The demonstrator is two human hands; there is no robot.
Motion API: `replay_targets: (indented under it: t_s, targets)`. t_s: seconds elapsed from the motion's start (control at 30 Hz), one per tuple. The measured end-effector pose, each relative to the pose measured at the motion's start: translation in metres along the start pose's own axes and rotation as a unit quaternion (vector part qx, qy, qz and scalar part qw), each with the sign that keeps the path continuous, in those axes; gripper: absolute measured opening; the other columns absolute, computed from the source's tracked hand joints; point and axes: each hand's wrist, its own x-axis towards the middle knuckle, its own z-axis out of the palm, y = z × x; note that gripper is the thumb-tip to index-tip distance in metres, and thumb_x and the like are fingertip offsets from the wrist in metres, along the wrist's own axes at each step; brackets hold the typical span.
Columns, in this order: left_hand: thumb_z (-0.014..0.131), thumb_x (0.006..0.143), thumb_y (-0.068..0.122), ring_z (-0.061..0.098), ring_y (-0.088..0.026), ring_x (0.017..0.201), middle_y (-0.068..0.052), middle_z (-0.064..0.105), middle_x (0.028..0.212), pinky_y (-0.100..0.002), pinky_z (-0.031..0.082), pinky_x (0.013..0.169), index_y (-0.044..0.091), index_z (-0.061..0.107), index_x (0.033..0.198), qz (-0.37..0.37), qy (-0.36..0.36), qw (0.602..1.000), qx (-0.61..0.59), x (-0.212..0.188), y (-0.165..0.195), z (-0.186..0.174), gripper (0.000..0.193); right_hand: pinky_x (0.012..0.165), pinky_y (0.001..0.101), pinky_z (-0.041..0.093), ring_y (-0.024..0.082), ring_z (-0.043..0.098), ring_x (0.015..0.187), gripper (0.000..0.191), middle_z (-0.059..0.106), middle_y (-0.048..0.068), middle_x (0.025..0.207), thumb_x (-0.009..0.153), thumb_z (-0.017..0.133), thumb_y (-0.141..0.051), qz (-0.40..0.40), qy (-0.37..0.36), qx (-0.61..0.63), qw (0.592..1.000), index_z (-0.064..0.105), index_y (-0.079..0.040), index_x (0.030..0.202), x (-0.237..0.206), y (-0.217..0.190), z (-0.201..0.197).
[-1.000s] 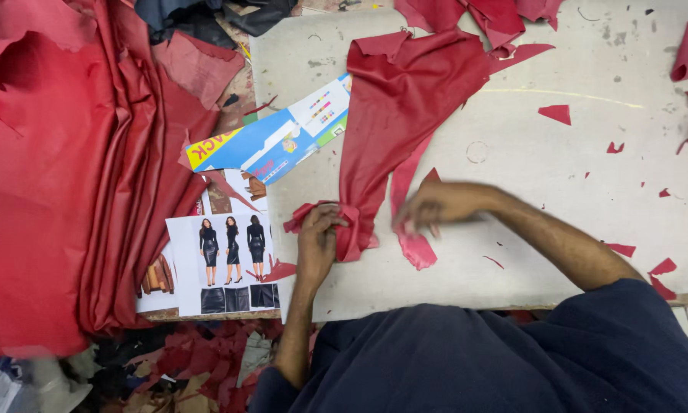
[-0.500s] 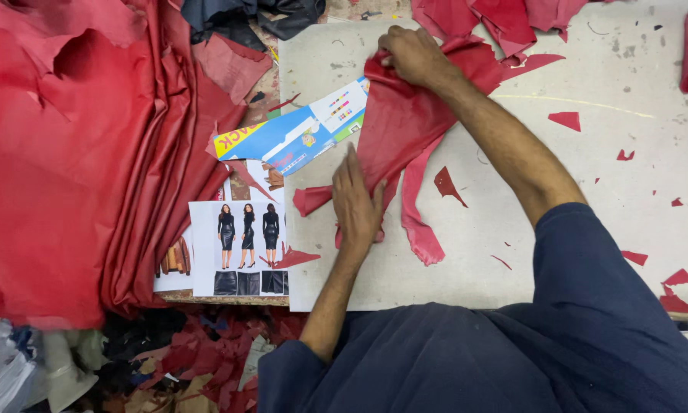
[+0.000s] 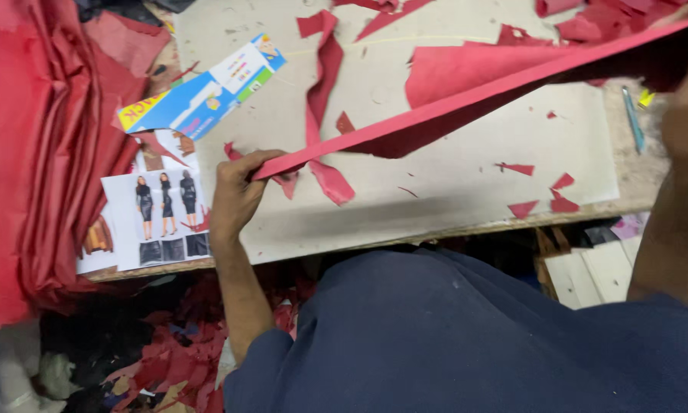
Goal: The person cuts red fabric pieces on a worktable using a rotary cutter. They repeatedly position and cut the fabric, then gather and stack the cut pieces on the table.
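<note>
Head view: a large sheet of red leather (image 3: 466,99) is lifted off the pale worktop (image 3: 451,191), seen nearly edge-on as a long band running from the lower left up to the top right corner. Its top face is matte and smooth, with a ragged cut outline; the underside lies in shadow. The left hand (image 3: 235,200) grips the sheet's near corner, fingers (image 3: 246,162) curled tight over the edge, at the front of the worktop. The right hand (image 3: 684,115) is a blur at the right edge, close to the camera near the raised far end of the sheet; whether its fingers are clenched on the leather I cannot tell.

Below the sheet a narrow red leather strip (image 3: 322,115) lies on the worktop, bending downward to a wider tail, and small red offcuts (image 3: 562,200) lie scattered, angular and flat. On the left, a heap of red hides (image 3: 46,145) hangs in soft, folded layers over the worktop's edge.

Just right of the heap lies a flat cardboard package (image 3: 202,95), long and pointed, mostly blue with yellow, white and green panels. Below it, near the left hand, sits a white printed sheet (image 3: 160,218) showing three figures in dark dresses, with small dark swatches beneath. A slim blue pen (image 3: 632,118) lies near the right edge. The person's dark blue garment (image 3: 466,336) fills the foreground.
</note>
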Motion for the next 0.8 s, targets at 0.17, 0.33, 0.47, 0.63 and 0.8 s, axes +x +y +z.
replay_targets:
  t_s: [0.17,0.33,0.47,0.63,0.8]
  targets:
    - [0.049,0.088,-0.006,0.054,-0.011,0.05,-0.005,0.067,0.069,-0.029,0.048,0.05,0.011,0.066,0.136,-0.243,-0.209,0.942,0.104,-0.06,0.059,0.023,0.053,0.078,0.0364,0.061,0.02,0.076,0.088,0.038,0.08,0.006,0.105,0.094,0.065,-0.012,0.131,-0.606,0.034,0.784,0.069,-0.016,0.131,-0.137,0.071,-0.011]
    - [0.055,0.099,0.019,0.04,-0.005,0.043,0.0,0.061,0.06,-0.023,0.032,0.04,0.02,0.065,0.138,-0.369,-0.231,0.899,-0.048,-0.102,0.046,0.05,0.04,0.071,0.0396,0.063,0.022,0.078,0.079,0.04,0.08,0.008,0.098,0.096,0.059,-0.016,0.133,-0.553,0.098,0.817,0.068,-0.011,0.135,-0.176,0.177,-0.038]
    - [0.061,0.105,0.028,0.043,-0.003,0.048,0.004,0.058,0.065,-0.023,0.034,0.042,0.006,0.071,0.114,-0.312,-0.156,0.937,-0.009,-0.061,-0.024,0.09,0.026,0.077,0.0357,0.054,0.019,0.068,0.081,0.021,0.076,0.008,0.094,0.102,0.064,-0.013,-0.003,-0.422,0.165,0.892,0.071,-0.007,0.121,-0.125,0.218,0.038]
    - [0.07,0.102,0.03,0.054,-0.019,0.061,-0.006,0.067,0.074,-0.036,0.042,0.058,0.003,0.075,0.092,-0.239,0.016,0.957,0.164,0.008,-0.079,0.119,0.028,0.084,0.0356,0.054,0.019,0.069,0.095,0.019,0.073,0.015,0.105,0.104,0.059,0.003,0.006,-0.197,0.245,0.949,0.07,0.0,0.119,-0.066,0.194,0.147]
    - [0.076,0.087,0.031,0.069,-0.042,0.078,-0.019,0.073,0.083,-0.05,0.052,0.067,0.006,0.077,0.091,-0.21,0.15,0.907,0.333,0.012,-0.081,0.145,0.025,0.114,0.0487,0.049,0.039,0.059,0.132,0.042,0.063,0.019,0.141,0.103,0.058,0.005,-0.059,-0.085,0.061,0.993,0.059,-0.001,0.144,-0.11,0.134,0.177]
